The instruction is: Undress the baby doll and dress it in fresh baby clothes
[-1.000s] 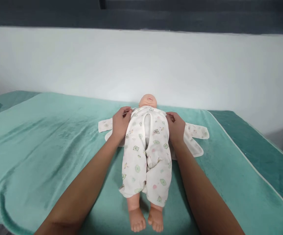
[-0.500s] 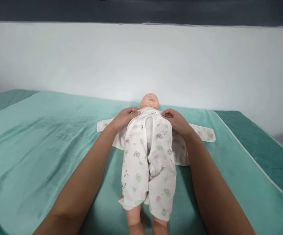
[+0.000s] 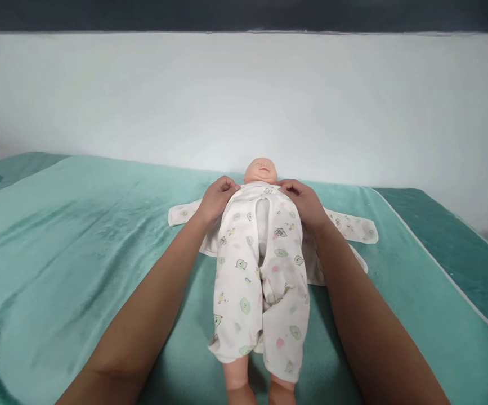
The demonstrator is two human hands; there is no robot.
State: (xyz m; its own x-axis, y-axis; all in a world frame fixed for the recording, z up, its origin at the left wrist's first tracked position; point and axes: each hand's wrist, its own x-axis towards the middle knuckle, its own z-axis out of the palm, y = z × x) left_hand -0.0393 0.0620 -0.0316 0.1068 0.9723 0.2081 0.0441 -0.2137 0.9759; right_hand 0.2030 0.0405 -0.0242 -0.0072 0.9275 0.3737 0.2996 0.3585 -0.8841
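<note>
A baby doll [image 3: 261, 170] lies on its back on a teal blanket [image 3: 79, 236], head toward the wall. It wears a white printed romper [image 3: 260, 275] whose empty sleeves spread out flat to both sides. My left hand [image 3: 217, 198] is curled and pinching the romper's upper left edge at the doll's shoulder. My right hand [image 3: 304, 202] grips the opposite upper edge beside the doll's neck. The doll's bare feet run off the bottom of the view.
A white wall [image 3: 244, 101] rises just behind the doll's head. A darker green surface [image 3: 446, 225] shows beyond the blanket's right edge, and the blanket stretches wide to the left.
Both hands slid up from the doll's sides to its shoulders and closed on the romper's top edges. The view moved slightly closer, cutting off the feet.
</note>
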